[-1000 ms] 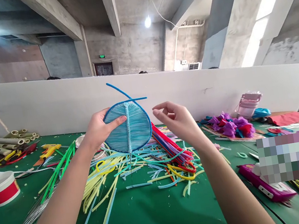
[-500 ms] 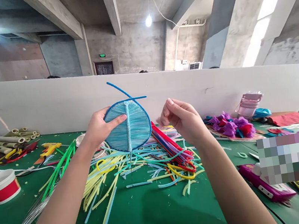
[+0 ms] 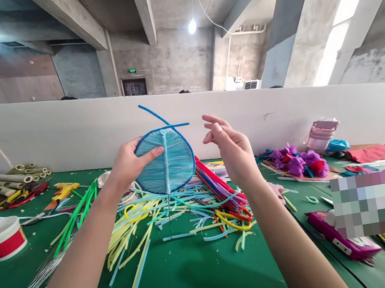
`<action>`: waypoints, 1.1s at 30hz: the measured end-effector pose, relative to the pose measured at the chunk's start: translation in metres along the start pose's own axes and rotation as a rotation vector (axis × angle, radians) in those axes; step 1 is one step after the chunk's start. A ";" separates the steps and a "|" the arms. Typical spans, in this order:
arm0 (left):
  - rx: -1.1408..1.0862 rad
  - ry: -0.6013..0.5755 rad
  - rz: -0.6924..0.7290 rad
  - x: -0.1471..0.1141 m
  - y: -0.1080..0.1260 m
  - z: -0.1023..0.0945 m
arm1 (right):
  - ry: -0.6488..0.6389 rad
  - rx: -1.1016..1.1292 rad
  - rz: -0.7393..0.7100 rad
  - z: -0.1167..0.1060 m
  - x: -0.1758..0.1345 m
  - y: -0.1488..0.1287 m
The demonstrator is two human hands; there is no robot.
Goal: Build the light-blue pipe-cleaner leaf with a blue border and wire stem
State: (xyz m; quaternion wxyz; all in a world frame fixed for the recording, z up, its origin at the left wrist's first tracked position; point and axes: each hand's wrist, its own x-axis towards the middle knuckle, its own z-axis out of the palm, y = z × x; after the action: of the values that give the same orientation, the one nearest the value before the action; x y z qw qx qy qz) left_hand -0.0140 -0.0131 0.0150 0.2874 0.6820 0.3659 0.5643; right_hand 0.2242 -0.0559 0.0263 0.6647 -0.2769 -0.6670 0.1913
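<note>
Upright above the table, a light-blue leaf made of pipe cleaners (image 3: 179, 158) is pinched in my left hand (image 3: 131, 162), thumb on its front face. A dark-blue pipe cleaner (image 3: 153, 113) edges it, and its two loose ends cross at the top. A thin wire stem hangs from the leaf's lower end. To the right of the leaf, apart from it, my right hand (image 3: 234, 152) is raised with fingers partly spread and nothing visible in them.
Cut pipe cleaners (image 3: 129, 232) litter the green table (image 3: 199, 279), beside a red and purple bundle (image 3: 222, 190). Left are a paper cup (image 3: 1, 240), yellow glue gun (image 3: 64, 192) and bamboo pieces (image 3: 6, 180). Purple flowers (image 3: 295, 161) and a magenta box (image 3: 344, 234) lie right. A white partition (image 3: 48, 137) stands behind.
My right hand has loosened from a closed pinch, its fingers now extended upward, and has shifted slightly left. My left hand and the leaf stay nearly still.
</note>
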 end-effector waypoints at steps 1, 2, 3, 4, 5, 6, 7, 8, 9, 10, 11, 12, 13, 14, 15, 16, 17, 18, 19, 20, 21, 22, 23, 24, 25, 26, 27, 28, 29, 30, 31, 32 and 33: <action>0.000 0.003 0.000 0.000 0.000 0.000 | -0.016 0.051 0.011 0.001 0.000 -0.001; 0.006 0.010 0.000 0.001 -0.001 0.000 | -0.055 0.090 0.056 0.000 0.001 -0.002; 0.013 0.018 0.001 0.001 -0.001 0.000 | -0.097 0.115 0.115 -0.001 0.001 -0.003; 0.020 0.026 -0.001 0.001 -0.002 0.000 | -0.132 0.122 0.174 -0.003 0.001 -0.004; 0.024 0.032 -0.004 0.002 -0.002 0.000 | -0.161 0.112 0.223 -0.005 0.001 -0.004; 0.024 0.035 -0.007 0.002 -0.003 0.000 | -0.181 0.084 0.258 -0.008 0.001 -0.003; 0.021 0.034 -0.009 0.003 -0.003 0.000 | -0.194 0.029 0.281 -0.010 0.001 -0.002; 0.018 0.034 -0.009 0.003 -0.003 0.000 | -0.202 -0.054 0.295 -0.013 0.002 -0.001; 0.015 0.034 -0.008 0.003 -0.004 0.000 | -0.220 -0.163 0.308 -0.016 0.002 0.000; 0.014 0.034 -0.005 0.003 -0.004 0.000 | -0.266 -0.276 0.325 -0.019 0.002 0.000; 0.014 0.033 -0.001 0.003 -0.004 0.000 | -0.349 -0.370 0.343 -0.021 0.001 0.000; 0.013 0.032 0.002 0.003 -0.004 0.000 | -0.464 -0.423 0.361 -0.022 0.001 0.000; 0.012 0.030 0.004 0.002 -0.003 0.000 | -0.583 -0.423 0.369 -0.022 0.000 -0.001; 0.011 0.029 0.004 0.002 -0.003 0.000 | -0.664 -0.375 0.357 -0.021 0.000 -0.002; 0.009 0.031 0.003 0.002 -0.003 0.001 | -0.677 -0.304 0.319 -0.019 0.000 -0.003; 0.006 0.032 0.002 0.002 -0.002 0.001 | -0.617 -0.237 0.261 -0.016 -0.001 -0.004; 0.001 0.033 0.000 0.001 -0.002 0.001 | -0.504 -0.195 0.189 -0.013 -0.001 -0.005; -0.006 0.031 -0.003 0.001 -0.002 0.001 | -0.376 -0.174 0.116 -0.009 -0.001 -0.005; -0.016 0.026 -0.005 0.001 -0.001 0.001 | -0.268 -0.162 0.055 -0.006 -0.001 -0.004; -0.025 0.020 -0.007 0.001 -0.001 0.001 | -0.202 -0.145 0.019 -0.003 -0.001 -0.003; -0.031 0.015 -0.010 0.002 -0.002 0.001 | -0.177 -0.115 0.011 0.000 -0.001 -0.002; -0.033 0.012 -0.013 0.002 -0.002 0.001 | -0.184 -0.067 0.034 0.002 -0.001 -0.001; -0.032 0.015 -0.014 0.002 -0.003 0.000 | -0.207 -0.012 0.081 0.003 -0.001 -0.001; -0.030 0.019 -0.015 0.003 -0.003 0.000 | -0.236 0.035 0.142 0.003 0.000 0.000; -0.027 0.024 -0.014 0.003 -0.004 -0.001 | -0.263 0.058 0.206 0.002 0.000 0.001; -0.024 0.027 -0.013 0.004 -0.005 -0.001 | -0.279 0.052 0.256 0.002 0.000 0.001; -0.023 0.028 -0.008 0.004 -0.006 -0.002 | -0.282 0.017 0.283 0.000 0.000 0.001; -0.023 0.025 -0.003 0.004 -0.006 -0.002 | -0.275 -0.040 0.290 -0.002 0.001 0.001; -0.024 0.022 0.003 0.004 -0.007 -0.003 | -0.258 -0.119 0.279 -0.004 0.002 0.001; -0.025 0.020 0.007 0.004 -0.007 -0.003 | -0.238 -0.215 0.263 -0.006 0.002 0.001; -0.026 0.022 0.010 0.004 -0.007 -0.003 | -0.224 -0.319 0.248 -0.009 0.002 0.001; -0.028 0.026 0.009 0.004 -0.007 -0.003 | -0.233 -0.422 0.248 -0.012 0.003 0.001; -0.028 0.030 0.007 0.004 -0.007 -0.003 | -0.275 -0.517 0.262 -0.015 0.003 0.001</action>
State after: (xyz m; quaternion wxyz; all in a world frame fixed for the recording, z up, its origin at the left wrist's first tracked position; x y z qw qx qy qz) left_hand -0.0177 -0.0056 0.0125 0.2896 0.6703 0.3599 0.5807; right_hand 0.2391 -0.0552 0.0285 0.4454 -0.4917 -0.7359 0.1350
